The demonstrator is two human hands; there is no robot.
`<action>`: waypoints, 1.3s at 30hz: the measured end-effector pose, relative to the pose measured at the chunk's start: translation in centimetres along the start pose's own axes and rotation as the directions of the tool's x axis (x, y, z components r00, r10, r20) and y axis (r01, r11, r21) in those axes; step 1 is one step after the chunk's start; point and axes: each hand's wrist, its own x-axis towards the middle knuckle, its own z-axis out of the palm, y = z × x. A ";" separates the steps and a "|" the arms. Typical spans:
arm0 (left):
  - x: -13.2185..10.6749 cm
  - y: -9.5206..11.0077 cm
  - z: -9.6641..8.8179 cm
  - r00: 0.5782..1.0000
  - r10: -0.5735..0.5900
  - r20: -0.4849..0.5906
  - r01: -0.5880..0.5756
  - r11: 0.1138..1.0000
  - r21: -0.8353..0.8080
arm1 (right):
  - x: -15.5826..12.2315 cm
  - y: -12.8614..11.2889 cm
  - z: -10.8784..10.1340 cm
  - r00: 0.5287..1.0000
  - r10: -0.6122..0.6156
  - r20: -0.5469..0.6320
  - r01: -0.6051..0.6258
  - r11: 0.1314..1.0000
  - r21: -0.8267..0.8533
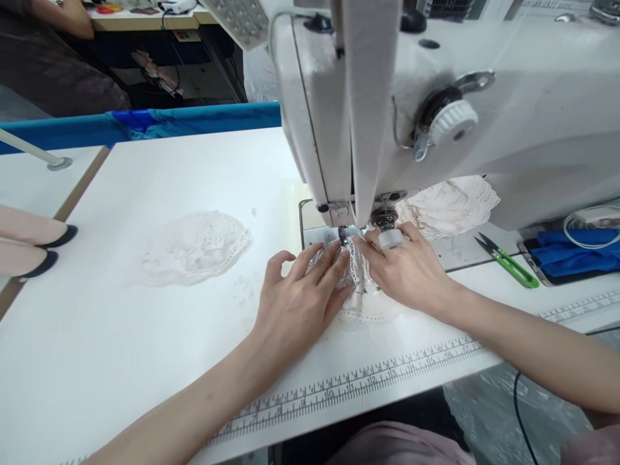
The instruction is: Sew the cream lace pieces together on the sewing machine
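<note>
A white lace piece [359, 271] with scalloped, eyelet edging lies under the presser foot [343, 234] of a sewing machine [310, 116]. My left hand [303, 294] rests palm down at its left side, fingers stretched out and fingertips pressing the lace beside the foot. On the other side, my right hand [411, 268] has its fingers bent and closed on the lace, close to the foot and a small white knob [391, 239]. The fingers partly cover the lace, and the needle point is hard to make out.
Another lace piece [198, 248] lies left on the white table [121, 361]; more lace [450, 206] sits behind the needle area. Green thread snips [513, 265] and blue cloth [576, 252] are at right. A ruler strip [339, 394] edges the front. Another person's arm [68, 16] shows top left.
</note>
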 end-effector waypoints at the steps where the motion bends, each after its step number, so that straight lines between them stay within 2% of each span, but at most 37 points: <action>1: 0.0 0.0 0.0 1.000 -0.004 0.005 0.004 1.000 -0.008 | 0.0 0.0 0.0 1.000 0.003 -0.004 -0.004 1.000 -0.006; 11: 0.2 -0.5 0.6 0.999 -0.031 0.036 0.031 0.999 -0.007 | 0.3 0.5 0.4 1.000 0.021 -0.001 -0.021 0.999 -0.033; 16: -0.1 -0.3 -0.1 0.999 -0.001 -0.042 0.004 0.998 0.056 | 0.1 0.8 -0.1 0.998 0.021 -0.053 -0.022 1.000 -0.015; 19: -0.5 -0.5 -1.3 0.996 0.059 -0.064 -0.057 0.998 0.031 | -0.3 1.0 -1.5 1.000 0.008 -0.027 -0.002 0.983 0.186; 22: -0.9 -1.2 -2.2 0.982 0.178 0.062 -0.169 0.978 -0.119 | -0.6 1.1 -3.0 0.983 -0.093 0.156 0.001 0.862 0.506; 25: -1.1 -1.6 -2.5 0.954 0.268 0.133 -0.240 0.952 -0.190 | -0.8 1.3 -3.6 0.955 -0.125 0.270 -0.068 0.793 0.606; 27: -1.0 -1.6 -2.5 0.967 0.222 0.122 -0.191 0.956 -0.224 | -0.8 1.4 -3.7 0.959 -0.069 0.275 -0.130 0.757 0.641; 29: -0.7 -1.2 -2.6 0.984 0.086 0.158 -0.030 0.944 -0.329 | -0.7 1.4 -3.6 0.956 -0.001 0.293 -0.212 0.691 0.691; 31: -0.4 -0.8 -2.8 0.962 -0.050 0.270 0.169 0.883 -0.438 | -0.6 1.4 -3.7 0.947 0.058 0.315 -0.280 0.627 0.727; 32: -0.3 -0.5 -2.9 0.944 -0.084 0.318 0.230 0.860 -0.456 | -0.5 1.4 -3.7 0.947 0.077 0.313 -0.294 0.609 0.737; 34: -0.2 -0.1 -2.8 0.938 -0.102 0.331 0.240 0.879 -0.412 | -0.5 1.3 -3.8 0.956 0.096 0.279 -0.279 0.604 0.747; 36: -0.2 0.1 -2.6 0.960 -0.086 0.265 0.177 0.923 -0.342 | -0.4 1.2 -3.7 0.968 0.092 0.234 -0.239 0.627 0.742; 39: 0.2 -0.3 -2.7 0.966 -0.128 0.225 0.207 0.904 -0.375 | -0.5 0.9 -3.3 0.984 0.054 0.170 -0.156 0.725 0.671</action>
